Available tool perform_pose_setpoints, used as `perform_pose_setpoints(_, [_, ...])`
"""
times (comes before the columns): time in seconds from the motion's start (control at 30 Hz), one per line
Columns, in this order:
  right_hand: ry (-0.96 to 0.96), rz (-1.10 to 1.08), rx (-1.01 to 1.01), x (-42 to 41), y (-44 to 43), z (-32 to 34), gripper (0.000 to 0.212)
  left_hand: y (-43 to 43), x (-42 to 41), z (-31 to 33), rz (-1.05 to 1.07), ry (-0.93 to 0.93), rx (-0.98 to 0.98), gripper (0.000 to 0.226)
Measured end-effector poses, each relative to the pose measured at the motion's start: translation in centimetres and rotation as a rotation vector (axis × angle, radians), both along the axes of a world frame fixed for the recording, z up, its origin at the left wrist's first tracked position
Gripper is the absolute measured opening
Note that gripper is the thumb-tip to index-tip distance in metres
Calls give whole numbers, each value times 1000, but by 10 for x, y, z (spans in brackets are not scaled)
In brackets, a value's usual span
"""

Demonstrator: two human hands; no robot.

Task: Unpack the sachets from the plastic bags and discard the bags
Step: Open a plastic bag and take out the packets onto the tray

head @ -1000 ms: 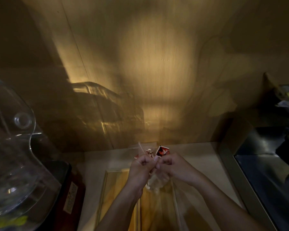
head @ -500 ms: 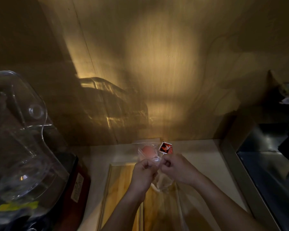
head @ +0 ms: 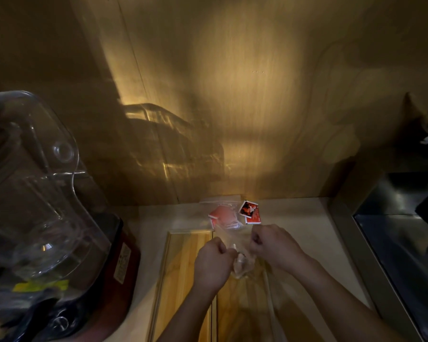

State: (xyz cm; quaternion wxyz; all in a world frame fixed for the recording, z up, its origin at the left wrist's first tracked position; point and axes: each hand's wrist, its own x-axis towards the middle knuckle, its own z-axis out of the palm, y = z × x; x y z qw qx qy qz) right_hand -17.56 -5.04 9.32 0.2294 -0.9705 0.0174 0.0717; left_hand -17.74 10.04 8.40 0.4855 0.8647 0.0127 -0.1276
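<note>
My left hand (head: 211,261) and my right hand (head: 272,245) are both closed on a small clear plastic bag (head: 241,264), held between them above the wooden board (head: 183,272). The bag hangs crumpled below my fists. Behind my hands, on the pale counter, a second clear bag (head: 224,215) lies flat with red sachets inside. Two loose red sachets (head: 251,212) lie right of it, close to the wall.
A blender with a clear jug (head: 32,183) on a dark red base (head: 119,265) stands at the left. A steel sink (head: 400,243) lies at the right. A wood-grain wall (head: 232,107) closes the back of the counter (head: 302,218).
My hands have drawn a little apart and come toward me with the bag. The bag of sachets on the counter behind them is now uncovered.
</note>
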Motion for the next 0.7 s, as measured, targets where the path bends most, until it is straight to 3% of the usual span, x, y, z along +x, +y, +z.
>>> perform_pose_setpoints(0.07, [38, 33, 49, -3, 2, 1, 3, 2, -1, -1, 4, 33, -55, 16])
perform_pose_setpoints(0.17, [22, 92, 105, -7, 8, 2, 7, 1, -5, -2, -32, 84, -123, 21])
perform_pose_setpoints(0.23, [-6, 134, 147, -8, 12, 2, 9, 2, -7, -4, -59, 20, -88, 11])
perform_pose_setpoints(0.33, [-72, 159, 123, -10, 16, 2, 25, 7, -7, -6, -71, -76, -1, 22])
perform_pose_setpoints(0.5, [-158, -3, -40, -11, 13, 2, 29, 23, -6, -3, 19, -222, 190, 28])
perform_pose_setpoints(0.7, [-87, -135, -16, -14, 14, 2, 38, 36, -5, -1, 167, -245, 293, 25])
